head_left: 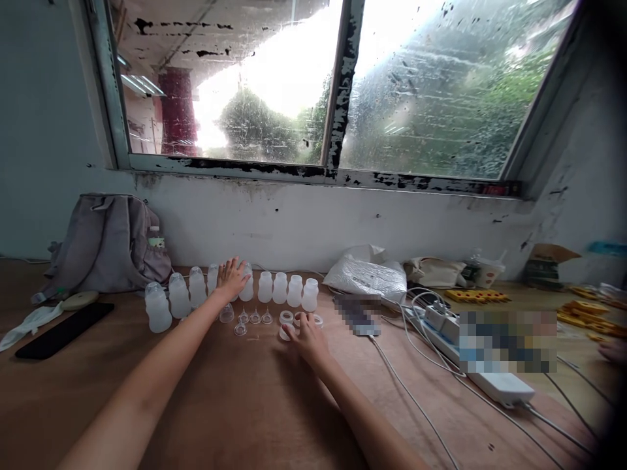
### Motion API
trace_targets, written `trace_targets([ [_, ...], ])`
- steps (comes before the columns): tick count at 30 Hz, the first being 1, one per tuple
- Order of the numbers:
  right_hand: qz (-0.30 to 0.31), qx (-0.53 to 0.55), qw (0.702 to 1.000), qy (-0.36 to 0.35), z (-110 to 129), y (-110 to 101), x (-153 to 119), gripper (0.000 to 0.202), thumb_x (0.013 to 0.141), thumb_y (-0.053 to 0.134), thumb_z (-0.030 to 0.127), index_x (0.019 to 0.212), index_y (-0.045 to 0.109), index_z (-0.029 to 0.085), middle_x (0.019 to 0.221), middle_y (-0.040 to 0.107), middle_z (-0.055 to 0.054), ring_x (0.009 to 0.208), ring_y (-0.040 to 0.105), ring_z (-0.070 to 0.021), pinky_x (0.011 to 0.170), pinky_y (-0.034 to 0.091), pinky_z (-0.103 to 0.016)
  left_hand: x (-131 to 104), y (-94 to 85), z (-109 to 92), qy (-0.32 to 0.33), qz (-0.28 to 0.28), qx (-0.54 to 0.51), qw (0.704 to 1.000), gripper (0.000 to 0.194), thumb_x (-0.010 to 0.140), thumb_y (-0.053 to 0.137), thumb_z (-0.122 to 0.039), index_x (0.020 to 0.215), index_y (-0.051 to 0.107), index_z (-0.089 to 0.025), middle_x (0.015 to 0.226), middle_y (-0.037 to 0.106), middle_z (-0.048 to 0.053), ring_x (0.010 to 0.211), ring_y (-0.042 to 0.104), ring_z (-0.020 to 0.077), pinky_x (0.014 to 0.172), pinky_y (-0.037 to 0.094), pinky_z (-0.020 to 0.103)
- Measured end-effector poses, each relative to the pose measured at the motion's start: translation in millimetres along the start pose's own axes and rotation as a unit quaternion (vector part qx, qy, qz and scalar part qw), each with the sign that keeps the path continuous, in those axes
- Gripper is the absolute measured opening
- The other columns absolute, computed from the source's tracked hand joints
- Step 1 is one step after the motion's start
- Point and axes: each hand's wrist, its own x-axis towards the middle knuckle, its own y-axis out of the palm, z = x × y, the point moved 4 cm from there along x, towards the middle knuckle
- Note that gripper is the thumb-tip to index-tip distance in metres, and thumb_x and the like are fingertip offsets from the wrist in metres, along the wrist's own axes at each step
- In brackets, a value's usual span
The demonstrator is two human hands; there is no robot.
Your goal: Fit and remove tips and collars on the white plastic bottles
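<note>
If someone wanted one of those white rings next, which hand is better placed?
Probably the right hand: its fingers are right among the white rings, while the left hand is farther away, up at the row of bottles.

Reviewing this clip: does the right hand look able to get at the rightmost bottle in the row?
Probably yes: the right hand is just in front of the rightmost bottle, and only low white rings seem to lie between, leaving the bottle's front exposed.

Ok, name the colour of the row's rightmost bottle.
The rightmost bottle is cloudy white, seen best in the head view.
</note>
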Motion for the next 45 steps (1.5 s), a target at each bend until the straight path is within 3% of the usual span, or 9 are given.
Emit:
trace_targets([
  [4, -0.047, 0.054, 0.997, -0.01, 1, -6, 2, 0.03, 0.078, 0.041, 0.045, 0.091, 0.05, 0.019, 0.098, 0.052, -0.008, 0.078, 0.054, -0.0188, 0.062, 0.038, -0.028, -10, -0.6, -12, -0.004, -0.003, -0.023, 1.0, 0.027, 0.074, 0.051, -0.03, 0.097, 0.05, -0.017, 0.093, 0.057, 0.013, 0.096, 0.047, 0.0296, 0.082, 0.033, 0.043],
  [8, -0.079, 0.23, 0.969, -0.048, 9, -14, 4, 0.028, 0.079, 0.04, 0.043, 0.082, 0.054, 0.018, 0.088, 0.054, -0.006, 0.078, 0.054, -0.0166, 0.068, 0.042, -0.028, -27, -36.9, -23, -0.046, -0.086, -0.103, 0.99, 0.034, 0.077, 0.047, -0.034, 0.105, 0.043, -0.016, 0.094, 0.055, 0.009, 0.087, 0.051, 0.0221, 0.076, 0.04, 0.034],
  [11, -0.01, 0.419, 0.908, -0.021, 19, -16, 2, 0.039, 0.077, 0.038, 0.051, 0.095, 0.051, 0.019, 0.091, 0.053, -0.007, 0.07, 0.055, -0.0154, 0.054, 0.047, -0.026, -54, -68.4, -30, -0.115, -0.169, -0.26, 0.944, 0.037, 0.078, 0.046, -0.038, 0.11, 0.041, -0.02, 0.1, 0.053, 0.006, 0.08, 0.053, 0.0171, 0.071, 0.043, 0.029],
  [16, 0.133, 0.599, 0.789, 0.028, 37, -8, -7, 0.048, 0.077, 0.028, 0.058, 0.11, 0.038, 0.025, 0.081, 0.052, -0.002, 0.047, 0.051, -0.009, 0.034, 0.041, -0.021, -118, -64.5, -51, -0.144, -0.051, -0.444, 0.883, 0.032, 0.078, 0.046, -0.038, 0.104, 0.043, -0.02, 0.088, 0.057, 0.003, 0.074, 0.057, 0.0138, 0.063, 0.047, 0.023],
  [20, 0.063, 0.502, 0.861, 0.049, 29, -5, -7, 0.041, 0.075, 0.035, 0.057, 0.087, 0.046, 0.02, 0.056, 0.047, 0.003, 0.036, 0.042, -0.0089, 0.031, 0.032, -0.02, -151, -46.0, -62, -0.076, 0.031, -0.385, 0.919, 0.033, 0.074, 0.051, -0.035, 0.104, 0.048, -0.021, 0.099, 0.058, 0.005, 0.083, 0.057, 0.0167, 0.07, 0.047, 0.026],
  [24, -0.066, 0.357, 0.932, -0.01, 22, -21, -3, 0.035, 0.075, 0.038, 0.052, 0.069, 0.049, 0.02, 0.063, 0.055, -0.001, 0.059, 0.053, -0.0153, 0.051, 0.039, -0.024, -155, -37.7, -69, -0.033, 0.096, -0.372, 0.923, 0.036, 0.073, 0.053, -0.035, 0.106, 0.049, -0.022, 0.101, 0.059, 0.006, 0.09, 0.056, 0.0198, 0.075, 0.047, 0.029],
  [33, -0.107, 0.214, 0.971, -0.016, 11, -34, 4, 0.039, 0.076, 0.038, 0.049, 0.057, 0.052, 0.018, 0.056, 0.057, -0.001, 0.055, 0.051, -0.0134, 0.052, 0.031, -0.022, -162, -16.0, -83, -0.226, 0.182, -0.577, 0.764, 0.038, 0.071, 0.053, -0.044, 0.095, 0.048, -0.014, 0.078, 0.059, 0.005, 0.054, 0.056, 0.0123, 0.05, 0.047, 0.024],
  [39, -0.123, 0.189, 0.974, -0.021, 12, -34, 3, 0.037, 0.077, 0.038, 0.046, 0.061, 0.056, 0.018, 0.06, 0.06, -0.003, 0.058, 0.053, -0.0141, 0.052, 0.03, -0.022, -163, -29.9, -87, -0.15, 0.168, -0.456, 0.861, 0.034, 0.081, 0.036, -0.043, 0.097, 0.045, -0.015, 0.051, 0.051, -0.002, 0.045, 0.051, 0.0138, 0.047, 0.041, 0.025],
  [45, -0.108, 0.181, 0.977, -0.031, 11, -33, 7, 0.039, 0.079, 0.034, 0.044, 0.062, 0.058, 0.019, 0.059, 0.06, -0.003, 0.057, 0.052, -0.0144, 0.051, 0.029, -0.022, -160, -51.5, -98, -0.109, 0.154, -0.349, 0.918, 0.028, 0.083, 0.031, -0.038, 0.102, 0.041, -0.018, 0.091, 0.06, 0.008, 0.079, 0.058, 0.0205, 0.07, 0.044, 0.032],
])
